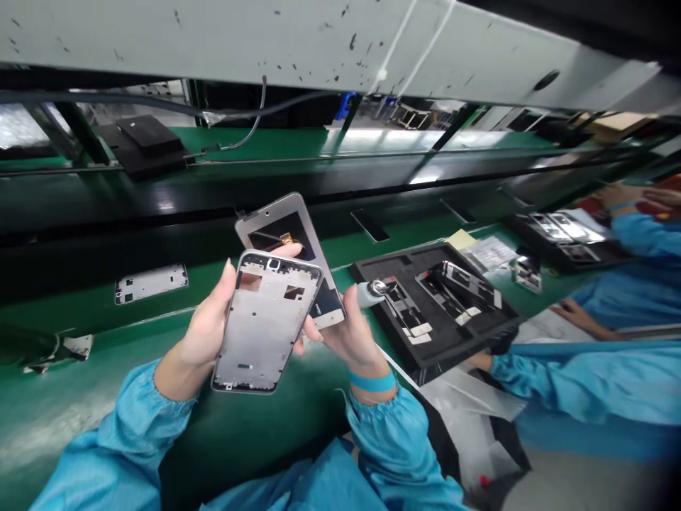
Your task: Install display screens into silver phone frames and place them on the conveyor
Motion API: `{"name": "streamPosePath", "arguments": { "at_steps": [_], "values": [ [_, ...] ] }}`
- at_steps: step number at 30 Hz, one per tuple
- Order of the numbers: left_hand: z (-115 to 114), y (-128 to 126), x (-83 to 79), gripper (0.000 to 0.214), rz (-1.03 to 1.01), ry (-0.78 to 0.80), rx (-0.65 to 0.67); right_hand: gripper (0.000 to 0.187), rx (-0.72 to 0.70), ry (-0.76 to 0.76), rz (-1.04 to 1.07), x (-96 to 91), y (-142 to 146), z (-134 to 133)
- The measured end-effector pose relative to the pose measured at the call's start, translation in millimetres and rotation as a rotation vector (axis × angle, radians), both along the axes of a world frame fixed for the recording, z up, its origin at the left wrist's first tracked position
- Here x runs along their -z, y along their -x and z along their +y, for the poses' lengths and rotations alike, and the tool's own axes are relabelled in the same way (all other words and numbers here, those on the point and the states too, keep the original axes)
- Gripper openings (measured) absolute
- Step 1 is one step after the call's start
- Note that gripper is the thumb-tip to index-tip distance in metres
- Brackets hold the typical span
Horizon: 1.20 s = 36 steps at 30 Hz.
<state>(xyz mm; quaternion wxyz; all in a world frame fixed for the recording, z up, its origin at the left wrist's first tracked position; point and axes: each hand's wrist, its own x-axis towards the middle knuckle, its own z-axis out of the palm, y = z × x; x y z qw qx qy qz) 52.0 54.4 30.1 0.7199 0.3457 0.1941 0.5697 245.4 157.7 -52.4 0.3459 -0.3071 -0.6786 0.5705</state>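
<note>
Both hands are closed on phone parts at centre frame: the left hand (205, 333) wraps the left edge of a silver frame (266, 330), thumb along its side, fingers hidden behind; the right hand (348, 333) pinches the lower end of a screen panel (290, 248), which stands tilted just behind the frame, partly overlapped by it, and the same hand also carries a small metal-tipped tool (372, 289) sticking out toward the right.

Judging from how the two pieces sit, they are being lined up against each other; doing that well probably means keeping fingertips on the edges only, squaring the top corners first, and minding the small orange flex visible on the panel's dark back so it is not pinched; the tool tip is near the panel's edge and could scratch it.

Below both lies the green bench (79, 383); a second bare frame (152, 282) rests flat at middle left; a black tray (383, 341) with more parts sits just right of the right hand; at far right, another person's blue sleeve (585, 387) and hand reach beside the tray.
</note>
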Motion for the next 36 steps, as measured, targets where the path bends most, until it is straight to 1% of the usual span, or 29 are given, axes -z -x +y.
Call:
{"name": "streamPosePath", "arguments": {
  "at_steps": [2,3,5,7,10,12,16,19,20,22,24,26,30,32,36],
  "values": [
    [1.3,-0.9,3.7,0.096,0.012,-0.010,-0.004,0.096,-0.232,0.170,0.063,-24.0,4.0,-5.9],
    [1.5,-0.8,5.3,0.096,0.018,-0.016,-0.002,0.094,-0.307,0.218,0.085,-32.4,5.3,-7.1],
    [0.9,-0.1,7.3,0.096,0.029,-0.023,-0.002,0.088,-0.348,0.235,0.125,-41.6,6.2,-7.6],
    [-1.2,0.5,7.4,0.096,0.050,-0.021,0.005,0.085,-0.329,0.215,0.138,-42.9,5.1,-8.2],
    [-5.6,-0.7,5.1,0.096,0.075,-0.017,-0.002,0.085,-0.227,0.163,0.123,-39.5,2.0,-12.4],
    [-7.9,-3.2,3.0,0.094,0.053,-0.009,-0.037,0.085,-0.175,0.167,0.135,-37.6,0.5,-16.5],
    [-9.4,-6.1,-2.8,0.090,-0.078,-0.012,-0.098,0.092,-0.195,0.249,0.219,-36.3,0.3,-22.9],
    [-7.8,0.7,-6.9,0.080,-0.138,0.002,-0.175,0.095,-0.184,0.255,0.298,-35.3,2.4,-25.3],
    [-6.7,4.5,-7.6,0.080,-0.135,0.015,-0.180,0.096,-0.171,0.248,0.320,-34.8,3.2,-25.8],
    [-3.7,11.4,-8.2,0.089,-0.123,0.052,-0.163,0.097,-0.142,0.231,0.351,-33.9,4.4,-26.9],
    [-1.2,14.2,-8.8,0.099,-0.130,0.102,-0.147,0.094,-0.098,0.200,0.379,-32.9,4.4,-28.7],
    [0.1,11.3,-11.1,0.103,-0.154,0.138,-0.182,0.087,-0.056,0.167,0.415,-31.8,2.5,-31.3],
    [1.3,-1.8,-19.1,0.110,-0.165,0.184,-0.228,0.072,-0.061,0.151,0.477,-26.9,-5.9,-36.8],
    [2.0,-5.7,-21.4,0.110,-0.149,0.187,-0.251,0.066,-0.013,0.084,0.473,-23.0,-11.9,-38.0],
    [3.0,-6.3,-17.8,0.103,-0.143,0.118,-0.336,0.062,0.146,-0.169,0.331,-18.5,-28.3,-37.2]
  ]
}}
